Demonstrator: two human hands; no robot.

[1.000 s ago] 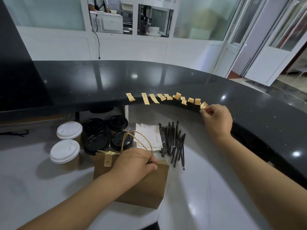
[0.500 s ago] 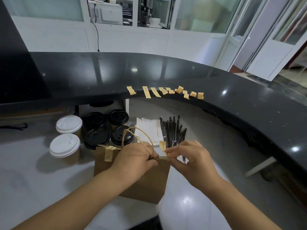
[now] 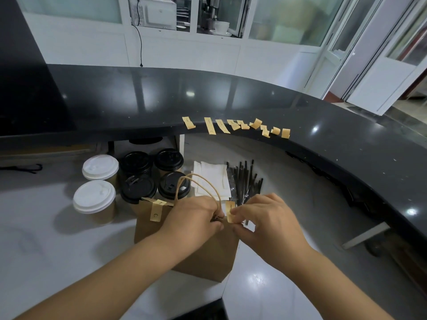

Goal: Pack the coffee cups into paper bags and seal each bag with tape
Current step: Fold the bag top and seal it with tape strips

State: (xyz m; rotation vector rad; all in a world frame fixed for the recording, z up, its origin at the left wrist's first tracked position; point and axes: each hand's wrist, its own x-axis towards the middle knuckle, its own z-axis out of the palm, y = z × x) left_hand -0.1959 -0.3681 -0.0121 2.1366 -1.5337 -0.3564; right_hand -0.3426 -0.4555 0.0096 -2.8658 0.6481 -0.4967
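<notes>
**Count of things around the paper bag**

One paper bag (image 3: 203, 255) stands on the tabletop (image 3: 46, 250). Behind it to the left are six coffee cups: four with black lids (image 3: 136, 162) and two with white lids (image 3: 94, 197). Two tape strips are at the bag's top, one stuck near its left corner (image 3: 156, 211) and one at its right end (image 3: 230, 211). Along the black counter edge beyond the bag hang roughly ten more tape strips (image 3: 210, 125) (several overlap, so the count is loose). Behind the bag lie a stack of white napkins (image 3: 213, 177) and a bundle of black stirrers (image 3: 243, 179), too tangled to count. Two hands (image 3: 194, 218) are in view.
</notes>
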